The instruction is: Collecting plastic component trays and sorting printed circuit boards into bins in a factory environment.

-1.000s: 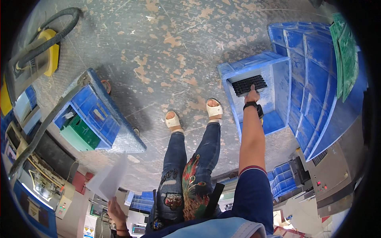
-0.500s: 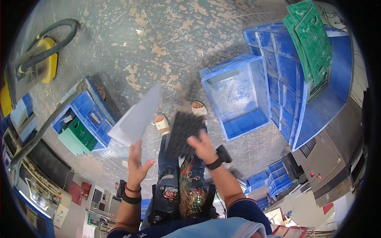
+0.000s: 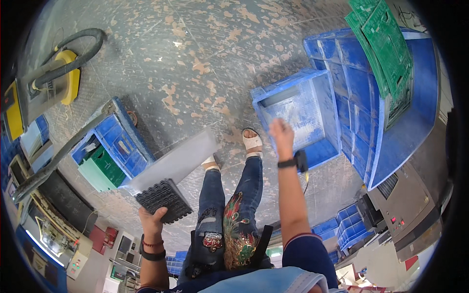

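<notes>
My left hand (image 3: 151,220) is closed on the near edge of a black block with ridged sides (image 3: 164,201), possibly a stack of thin pieces, its thumb lying on top. Just past the block, a pale translucent sheet or flat bag (image 3: 183,155) slants up toward my feet; what supports it I cannot make out. My right hand (image 3: 282,136) is raised over the near left side of a blue crate (image 3: 293,105) with a dusty bottom. Motion smears its fingers, and nothing shows clearly in them.
At right, a large blue bin (image 3: 342,97) has green perforated panels (image 3: 383,49) standing in it. A smaller blue crate (image 3: 117,139) with a green box (image 3: 105,166) stands at left. Beyond are a yellow vacuum-like machine (image 3: 72,78) with a black hose and, right, a grey cabinet (image 3: 410,210).
The black block has gone from my right hand, between my knees, to my left hand. My right hand has moved away to the blue crate. The pale sheet has tilted lower.
</notes>
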`<action>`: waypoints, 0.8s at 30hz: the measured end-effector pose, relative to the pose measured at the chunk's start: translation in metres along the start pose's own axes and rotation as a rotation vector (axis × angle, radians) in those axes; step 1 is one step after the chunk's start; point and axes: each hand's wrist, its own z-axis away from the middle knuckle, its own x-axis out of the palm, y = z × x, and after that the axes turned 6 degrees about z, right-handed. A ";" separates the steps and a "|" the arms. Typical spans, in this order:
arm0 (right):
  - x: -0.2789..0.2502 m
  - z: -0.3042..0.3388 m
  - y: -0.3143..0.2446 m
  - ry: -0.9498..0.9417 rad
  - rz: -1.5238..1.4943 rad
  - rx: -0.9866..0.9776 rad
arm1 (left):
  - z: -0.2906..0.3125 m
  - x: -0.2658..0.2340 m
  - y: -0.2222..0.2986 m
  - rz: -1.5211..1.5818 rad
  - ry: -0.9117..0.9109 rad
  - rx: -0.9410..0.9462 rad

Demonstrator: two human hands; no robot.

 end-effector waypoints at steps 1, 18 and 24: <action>-0.008 -0.035 0.017 0.062 0.031 0.057 | 0.002 -0.007 0.001 -0.003 0.039 0.025; 0.045 -0.159 0.059 0.471 0.007 0.293 | 0.038 -0.107 -0.027 0.119 0.290 0.106; 0.024 -0.148 0.076 0.471 -0.317 0.158 | 0.038 -0.117 -0.039 0.169 0.305 0.011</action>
